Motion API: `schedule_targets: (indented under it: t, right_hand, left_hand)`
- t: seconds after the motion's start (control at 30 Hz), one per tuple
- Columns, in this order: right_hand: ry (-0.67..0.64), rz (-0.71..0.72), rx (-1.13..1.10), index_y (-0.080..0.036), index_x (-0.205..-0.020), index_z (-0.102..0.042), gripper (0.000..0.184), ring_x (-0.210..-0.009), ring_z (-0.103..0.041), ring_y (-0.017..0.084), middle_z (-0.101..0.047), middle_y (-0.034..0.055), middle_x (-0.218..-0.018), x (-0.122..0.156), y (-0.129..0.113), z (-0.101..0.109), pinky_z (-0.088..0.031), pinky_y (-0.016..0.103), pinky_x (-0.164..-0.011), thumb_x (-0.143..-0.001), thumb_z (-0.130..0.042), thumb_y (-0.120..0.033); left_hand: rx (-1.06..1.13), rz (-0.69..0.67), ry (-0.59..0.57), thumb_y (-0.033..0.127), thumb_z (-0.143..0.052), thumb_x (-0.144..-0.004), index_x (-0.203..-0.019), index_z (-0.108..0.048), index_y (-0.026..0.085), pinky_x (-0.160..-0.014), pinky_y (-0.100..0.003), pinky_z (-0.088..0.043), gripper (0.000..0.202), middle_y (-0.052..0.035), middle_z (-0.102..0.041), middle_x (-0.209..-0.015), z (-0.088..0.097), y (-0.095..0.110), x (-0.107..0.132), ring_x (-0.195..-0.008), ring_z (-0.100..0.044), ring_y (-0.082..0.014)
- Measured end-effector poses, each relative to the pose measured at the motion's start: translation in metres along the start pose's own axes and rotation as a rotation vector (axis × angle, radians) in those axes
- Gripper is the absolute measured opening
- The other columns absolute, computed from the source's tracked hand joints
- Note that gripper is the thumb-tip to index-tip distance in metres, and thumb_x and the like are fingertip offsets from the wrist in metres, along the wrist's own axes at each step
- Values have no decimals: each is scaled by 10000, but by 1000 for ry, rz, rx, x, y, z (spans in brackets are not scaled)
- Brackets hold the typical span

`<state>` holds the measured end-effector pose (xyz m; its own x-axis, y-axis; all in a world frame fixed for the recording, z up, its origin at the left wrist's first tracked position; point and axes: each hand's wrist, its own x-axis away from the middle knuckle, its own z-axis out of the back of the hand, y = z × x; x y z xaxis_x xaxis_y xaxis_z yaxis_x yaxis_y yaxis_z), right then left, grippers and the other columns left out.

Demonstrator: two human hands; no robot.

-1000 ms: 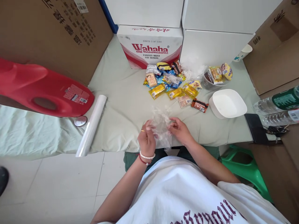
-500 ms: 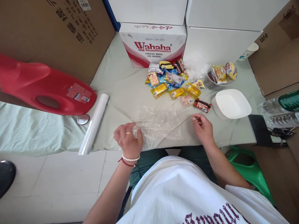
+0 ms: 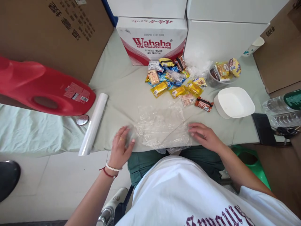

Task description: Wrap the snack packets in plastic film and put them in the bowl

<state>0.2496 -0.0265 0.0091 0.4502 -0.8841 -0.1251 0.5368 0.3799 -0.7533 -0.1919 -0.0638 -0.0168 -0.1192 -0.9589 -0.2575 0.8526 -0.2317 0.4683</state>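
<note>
A crumpled sheet of clear plastic film [image 3: 162, 125] lies on the cloth-covered table, its near edge hanging over the front. My left hand [image 3: 121, 146] is open beside the film's left edge, thumb and fingers apart. At the right edge, my right hand [image 3: 204, 136] has its fingers stretched out, with the fingertips at the film; whether they press on it I cannot tell. Beyond the film lies a pile of wrapped snacks, with a yellow packet [image 3: 178, 91] and a brown packet [image 3: 204, 104] nearest. A white roll of film [image 3: 94, 124] rests left of my left hand.
A white square bowl [image 3: 234, 103] stands to the right, before a clear bowl of snacks [image 3: 219, 82]. On the left lies a red jug [image 3: 54, 89] with a round badge [image 3: 82, 120] near it. A Wahaha carton [image 3: 154, 40] stands behind. Bottles [image 3: 279, 103] lie far right.
My left hand has drawn left, away from the film, and opened. My right hand has gone from a pinch at the film's corner to stretched fingers. The film is spread wider.
</note>
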Motion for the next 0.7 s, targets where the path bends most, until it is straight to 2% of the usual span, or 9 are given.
schedule_targets:
  t: [0.1, 0.17, 0.23, 0.3, 0.37, 0.43, 0.5, 0.57, 0.7]
  right_hand:
    - [217, -108, 47, -253, -1134, -760, 264, -1012, -716, 228, -742, 81, -1100, -17, -3, -2, -596, 407, -929, -1029, -519, -276]
    - [222, -108, 100, -236, -1203, -739, 295, -1019, -711, 231, -722, 98, -1178, -36, -9, -12, -601, 387, -893, -1030, -508, -293]
    - [128, -85, 178, -220, -1366, -661, 380, -1150, -680, 249, -635, 126, -1404, -57, -17, -26, -597, 381, -899, -1025, -514, -301]
    - [0, -104, 304, -223, -1527, -524, 516, -1257, -630, 277, -497, 132, -1581, -77, -24, -38, -589, 384, -888, -1017, -534, -299]
    - [-121, -167, 445, -234, -1564, -479, 542, -1208, -648, 291, -509, 135, -1567, -92, -29, -46, -573, 376, -821, -1029, -527, -306]
    - [-206, -238, 545, -225, -1440, -601, 411, -1068, -685, 278, -639, 130, -1376, -97, -30, -50, -533, 346, -738, -1067, -467, -331]
    - [-240, -279, 579, -206, -1241, -699, 362, -986, -687, 258, -694, 120, -1181, -91, -29, -51, -494, 323, -714, -1099, -400, -352]
    - [-244, -277, 540, -194, -1126, -709, 358, -974, -677, 239, -697, 116, -1107, -73, -28, -52, -481, 309, -744, -1108, -386, -350]
    - [-243, -202, 299, -196, -1010, -674, 337, -886, -651, 205, -680, 88, -966, -15, -27, -43, -487, 306, -793, -1108, -387, -343]
  left_hand:
    - [44, 28, 254, 331, -518, -1032, -1294, -636, 186, -1151, -507, -465, 322, -172, -669, -1311, -3, 21, -17, -1365, -584, -283]
    - [72, -48, 256, 312, -508, -1036, -1252, -660, 189, -1160, -498, -463, 291, -157, -689, -1283, -11, 39, -34, -1361, -588, -269]
    - [60, -137, 159, 327, -489, -1046, -1309, -651, 195, -1198, -506, -422, 336, -157, -679, -1367, -23, 55, -52, -1425, -543, -266]
    - [-15, -174, 28, 354, -428, -1068, -1424, -603, 212, -1260, -560, -311, 422, -153, -607, -1512, -36, 66, -68, -1507, -463, -274]
    - [-102, -165, -126, 381, -352, -1084, -1540, -511, 234, -1294, -632, -157, 505, -137, -505, -1620, -49, 70, -79, -1555, -398, -286]
    - [-166, -132, -260, 412, -308, -1084, -1616, -407, 244, -1290, -680, -44, 567, -129, -431, -1667, -60, 71, -86, -1571, -371, -298]
    - [-204, -93, -322, 443, -294, -1077, -1648, -340, 237, -1279, -703, -9, 609, -137, -385, -1686, -66, 69, -87, -1578, -357, -306]
    - [-211, -57, -320, 459, -287, -1074, -1657, -314, 229, -1272, -716, -1, 628, -148, -348, -1700, -70, 69, -85, -1588, -338, -308]
    - [-90, 18, -259, 447, -326, -1069, -1615, -399, 212, -1268, -736, -30, 600, -163, -407, -1672, -68, 71, -75, -1561, -386, -321]
